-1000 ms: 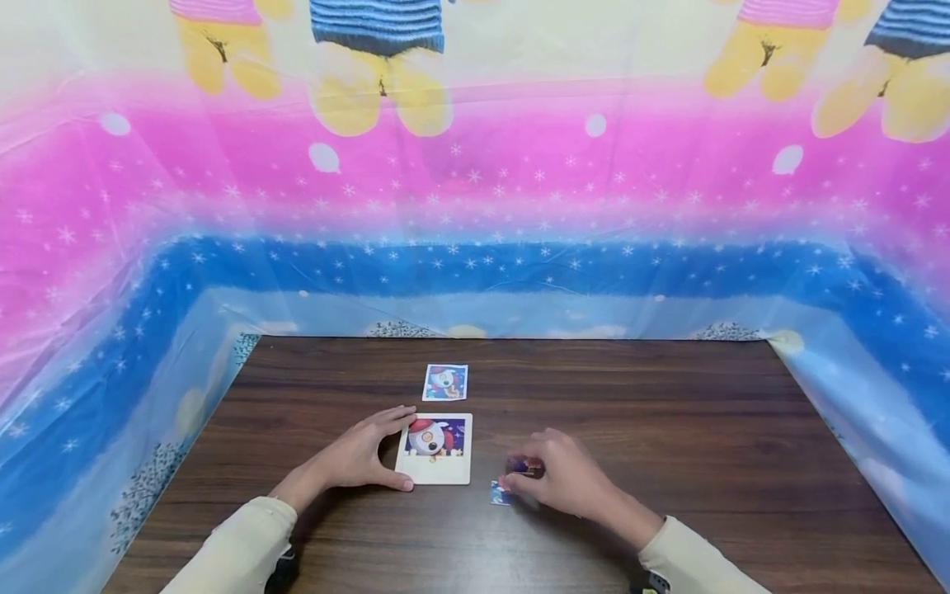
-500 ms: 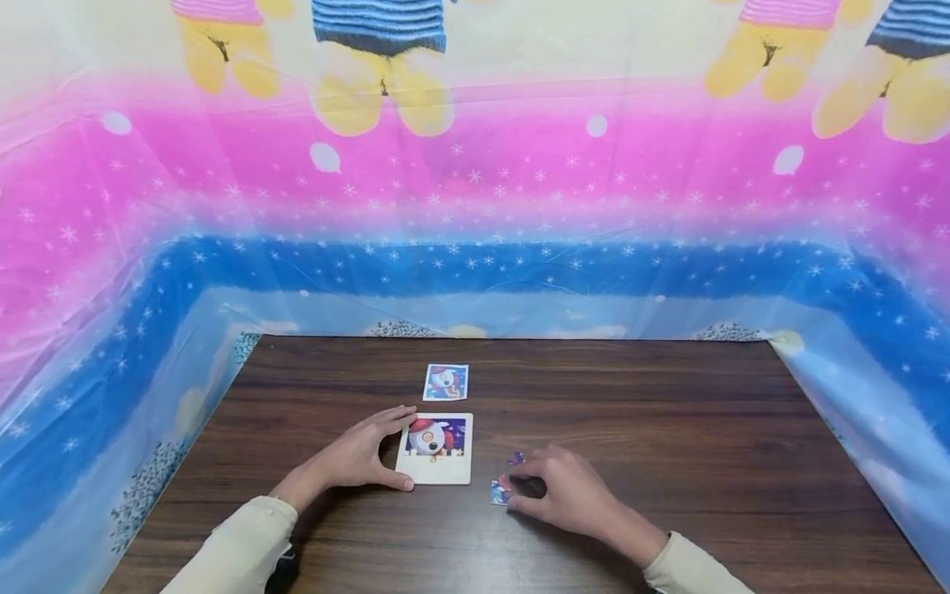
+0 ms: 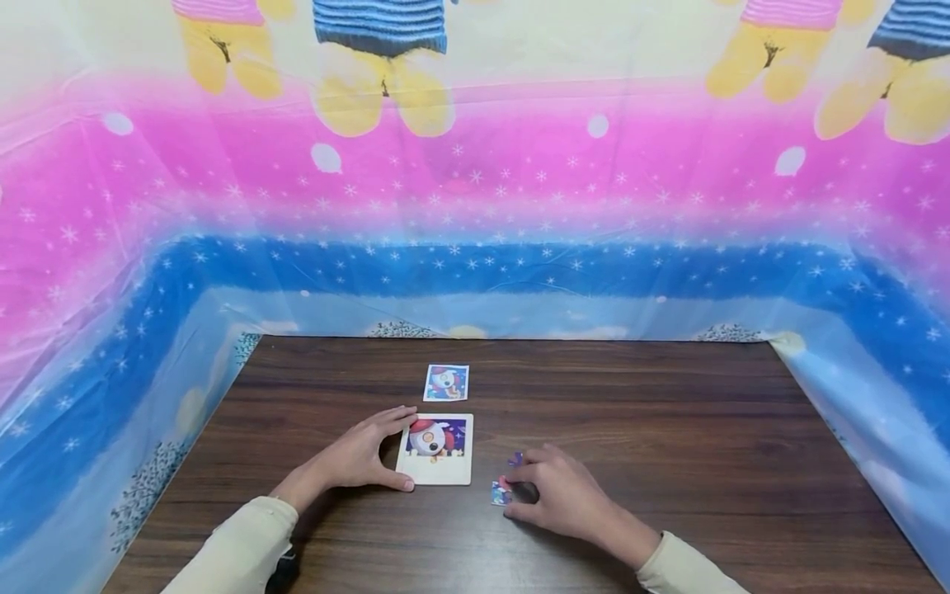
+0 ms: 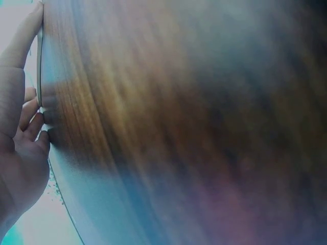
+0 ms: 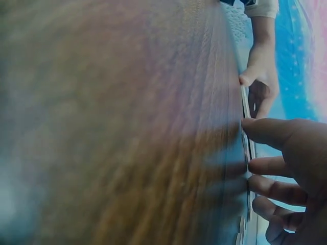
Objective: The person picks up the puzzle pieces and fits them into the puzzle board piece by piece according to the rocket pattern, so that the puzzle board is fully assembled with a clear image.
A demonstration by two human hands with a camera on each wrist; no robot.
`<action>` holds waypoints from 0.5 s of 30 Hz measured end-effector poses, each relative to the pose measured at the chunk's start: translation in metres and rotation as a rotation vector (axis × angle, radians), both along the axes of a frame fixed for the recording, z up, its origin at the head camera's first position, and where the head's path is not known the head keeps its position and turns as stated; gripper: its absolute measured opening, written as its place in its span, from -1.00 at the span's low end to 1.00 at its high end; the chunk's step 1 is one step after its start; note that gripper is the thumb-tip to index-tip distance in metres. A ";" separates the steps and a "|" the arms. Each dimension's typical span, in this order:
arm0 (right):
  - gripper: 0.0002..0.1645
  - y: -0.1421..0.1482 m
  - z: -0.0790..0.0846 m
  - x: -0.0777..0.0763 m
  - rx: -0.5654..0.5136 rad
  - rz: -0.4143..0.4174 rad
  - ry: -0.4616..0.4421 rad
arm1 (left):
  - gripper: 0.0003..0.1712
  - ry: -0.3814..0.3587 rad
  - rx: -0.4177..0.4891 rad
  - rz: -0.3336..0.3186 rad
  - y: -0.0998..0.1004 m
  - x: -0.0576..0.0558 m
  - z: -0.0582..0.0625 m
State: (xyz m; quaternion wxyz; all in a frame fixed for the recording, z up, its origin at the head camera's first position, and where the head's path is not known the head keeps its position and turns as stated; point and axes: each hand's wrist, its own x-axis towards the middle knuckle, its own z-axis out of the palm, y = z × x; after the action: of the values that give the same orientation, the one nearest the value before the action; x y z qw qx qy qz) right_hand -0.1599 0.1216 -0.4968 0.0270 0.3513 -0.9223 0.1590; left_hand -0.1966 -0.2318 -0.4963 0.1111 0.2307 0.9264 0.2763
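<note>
A jigsaw board lies flat on the table in the head view, its upper half filled with a picture and its lower half bare cream. At its left corners the left hand holds it, thumb on the near corner and fingertips on the far one. Right of the board are loose jigsaw pieces: a blue and pink one and a small purple one. The right hand is over them, thumb and forefinger apart beside the blue piece, fingertips low at the tabletop. Whether it touches a piece is unclear.
Behind the board lies a small printed picture card with a similar character. The brown wooden table is bounded at the back and sides by a patterned cloth. Both wrist views are largely blurred tabletop.
The right hand has put down a dark purple piece it had between its fingers, spread them, and shifted slightly over the loose pieces. The left hand and board stay in place.
</note>
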 end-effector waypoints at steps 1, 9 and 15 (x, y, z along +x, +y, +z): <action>-0.51 -0.001 0.001 0.000 0.001 0.004 0.006 | 0.26 0.001 0.000 -0.001 0.000 0.000 0.000; -0.64 -0.004 0.000 -0.001 -0.012 0.024 0.013 | 0.26 -0.002 0.002 0.000 0.000 0.000 0.000; -0.64 -0.003 -0.001 -0.002 -0.011 0.022 0.014 | 0.26 0.000 0.003 -0.001 0.000 0.000 0.000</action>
State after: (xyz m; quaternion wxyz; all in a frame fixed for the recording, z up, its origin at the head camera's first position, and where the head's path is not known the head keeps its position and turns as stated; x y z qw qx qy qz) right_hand -0.1621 0.1182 -0.4975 0.0335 0.3625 -0.9171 0.1622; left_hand -0.1967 -0.2314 -0.4958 0.1109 0.2311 0.9258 0.2778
